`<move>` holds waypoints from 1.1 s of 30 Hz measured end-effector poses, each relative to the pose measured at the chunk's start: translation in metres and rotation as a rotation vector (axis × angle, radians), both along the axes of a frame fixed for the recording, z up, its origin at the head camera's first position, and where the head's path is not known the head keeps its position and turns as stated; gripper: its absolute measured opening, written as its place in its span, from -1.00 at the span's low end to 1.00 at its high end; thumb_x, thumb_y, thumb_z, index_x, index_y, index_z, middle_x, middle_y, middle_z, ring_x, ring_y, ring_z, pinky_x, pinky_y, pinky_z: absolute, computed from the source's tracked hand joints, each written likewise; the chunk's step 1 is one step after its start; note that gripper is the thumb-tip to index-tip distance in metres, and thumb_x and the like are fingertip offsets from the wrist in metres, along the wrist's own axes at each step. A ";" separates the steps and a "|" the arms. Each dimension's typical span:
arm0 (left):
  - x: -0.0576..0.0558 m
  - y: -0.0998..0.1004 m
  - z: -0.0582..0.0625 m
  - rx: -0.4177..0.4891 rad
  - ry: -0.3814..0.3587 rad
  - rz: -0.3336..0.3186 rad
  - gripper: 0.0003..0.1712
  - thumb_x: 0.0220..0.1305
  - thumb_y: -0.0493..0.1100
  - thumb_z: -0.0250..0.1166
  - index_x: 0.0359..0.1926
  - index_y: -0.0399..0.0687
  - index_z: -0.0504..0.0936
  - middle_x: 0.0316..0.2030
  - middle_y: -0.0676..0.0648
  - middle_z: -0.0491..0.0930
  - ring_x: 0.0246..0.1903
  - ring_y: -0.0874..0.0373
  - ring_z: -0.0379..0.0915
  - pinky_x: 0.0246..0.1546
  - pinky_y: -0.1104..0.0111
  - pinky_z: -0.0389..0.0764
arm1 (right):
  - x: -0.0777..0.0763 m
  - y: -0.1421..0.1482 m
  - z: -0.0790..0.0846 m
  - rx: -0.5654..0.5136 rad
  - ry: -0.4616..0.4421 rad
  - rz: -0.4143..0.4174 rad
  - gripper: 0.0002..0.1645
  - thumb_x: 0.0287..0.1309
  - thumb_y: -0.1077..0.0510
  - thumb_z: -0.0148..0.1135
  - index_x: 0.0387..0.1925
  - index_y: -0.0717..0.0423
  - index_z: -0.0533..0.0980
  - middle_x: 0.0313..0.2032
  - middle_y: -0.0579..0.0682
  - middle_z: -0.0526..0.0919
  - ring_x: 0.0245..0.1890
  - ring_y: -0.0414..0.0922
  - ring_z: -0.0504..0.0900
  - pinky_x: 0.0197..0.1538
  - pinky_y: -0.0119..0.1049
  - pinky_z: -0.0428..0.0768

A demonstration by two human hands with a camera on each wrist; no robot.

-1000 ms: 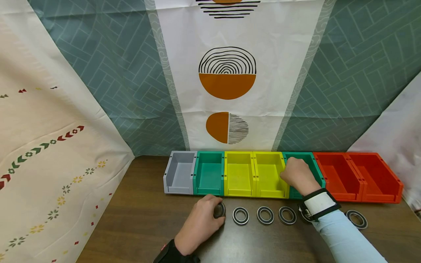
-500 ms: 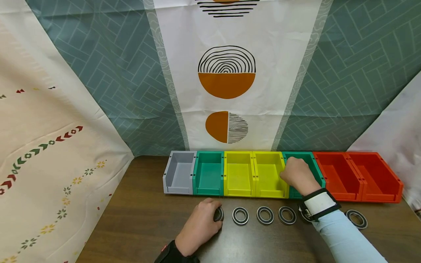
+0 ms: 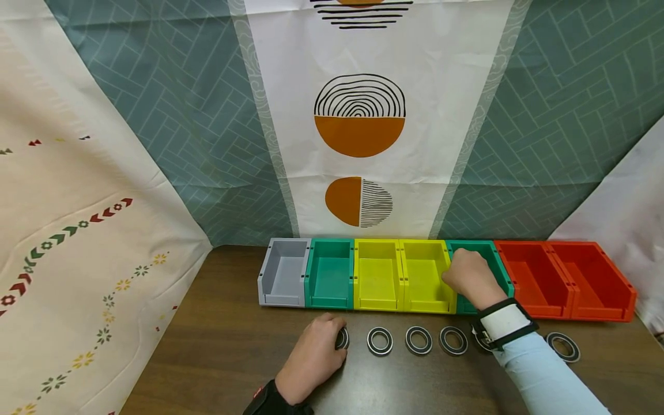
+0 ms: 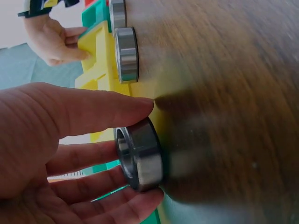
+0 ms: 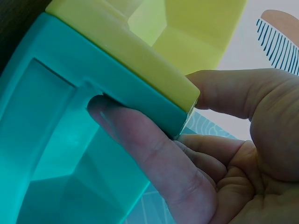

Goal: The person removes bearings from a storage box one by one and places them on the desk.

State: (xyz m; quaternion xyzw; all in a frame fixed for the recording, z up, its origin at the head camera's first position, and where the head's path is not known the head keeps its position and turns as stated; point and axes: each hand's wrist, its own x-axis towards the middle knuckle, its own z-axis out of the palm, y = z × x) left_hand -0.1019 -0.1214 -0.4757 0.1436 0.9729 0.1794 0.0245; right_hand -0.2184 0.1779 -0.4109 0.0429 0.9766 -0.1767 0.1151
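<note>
My left hand [image 3: 311, 360] holds a ball bearing [image 4: 148, 156], a steel ring with a black seal, low over the wooden table. In the left wrist view the thumb lies along one side of its rim and fingers touch the other. My right hand [image 3: 469, 278] is at the green bin [image 3: 485, 259] right of the yellow ones. The right wrist view shows its thumb on the yellow bin [image 5: 140, 51] and a finger inside the green one, pinching their adjoining walls. Other fingers curl behind the walls.
More bearings lie in a row on the table [image 3: 218, 357], including one bearing [image 3: 380, 341] beside my left hand and another [image 3: 562, 346] past my right sleeve. Grey [image 3: 282, 297], green, yellow and red [image 3: 596, 311] bins stand side by side before a hanging cloth [image 3: 363, 167].
My left hand has shifted slightly left with the bearing, widening the gap to the bearing beside it. The right hand has kept its place at the bin walls.
</note>
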 end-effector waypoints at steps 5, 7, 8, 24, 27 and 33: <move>0.001 -0.001 -0.003 -0.011 0.021 0.000 -0.67 -0.13 -0.14 0.48 -0.26 -0.03 0.62 -0.34 0.05 0.56 -0.30 0.18 0.43 -0.33 0.32 0.48 | -0.001 0.000 -0.001 0.004 0.009 0.006 -0.76 0.02 0.20 0.18 -0.41 0.37 0.43 -0.63 0.07 0.35 -0.64 -0.05 0.44 -0.60 -0.36 0.37; 0.002 -0.001 -0.003 -0.012 0.016 0.003 -0.67 -0.13 -0.13 0.49 -0.28 -0.03 0.62 -0.36 0.05 0.55 -0.30 0.17 0.42 -0.34 0.32 0.47 | -0.001 0.000 -0.001 0.003 0.006 0.008 -0.76 0.02 0.20 0.18 -0.40 0.37 0.43 -0.63 0.07 0.35 -0.63 -0.05 0.44 -0.59 -0.36 0.37; 0.002 -0.002 -0.004 -0.014 0.013 0.004 -0.67 -0.14 -0.12 0.49 -0.28 -0.03 0.62 -0.35 0.05 0.56 -0.29 0.17 0.41 -0.33 0.32 0.48 | 0.000 0.000 -0.002 0.002 0.004 0.009 -0.76 0.02 0.19 0.18 -0.41 0.37 0.43 -0.63 0.07 0.35 -0.63 -0.05 0.44 -0.59 -0.36 0.37; -0.005 0.004 -0.001 0.054 0.028 0.071 -0.43 0.00 0.08 0.41 0.01 -0.08 0.56 -0.04 -0.06 0.56 -0.07 0.06 0.45 -0.12 0.18 0.55 | 0.001 0.021 -0.006 -0.033 0.038 0.083 -0.51 0.19 -0.06 0.12 -0.72 0.11 0.29 -0.75 -0.07 0.18 -0.74 -0.12 0.32 -0.64 -0.39 0.24; -0.003 0.007 0.007 0.096 0.058 0.107 -0.31 0.11 0.14 0.32 0.20 -0.10 0.43 0.19 -0.16 0.42 0.20 -0.05 0.31 0.11 0.05 0.45 | 0.009 0.027 -0.004 -0.031 0.077 0.114 -0.46 0.19 -0.19 0.11 -0.61 0.19 0.42 -0.72 -0.01 0.29 -0.70 -0.11 0.34 -0.62 -0.37 0.25; 0.003 0.023 0.031 0.175 0.219 0.147 -0.19 0.21 0.20 0.19 0.37 -0.06 0.20 0.38 -0.21 0.14 0.41 -0.14 -0.05 0.28 -0.07 0.20 | 0.042 0.029 0.013 -0.039 0.271 0.131 0.11 0.09 -0.49 -0.05 0.22 0.43 0.28 -0.09 0.36 0.60 -0.24 0.18 0.58 -0.38 -0.11 0.59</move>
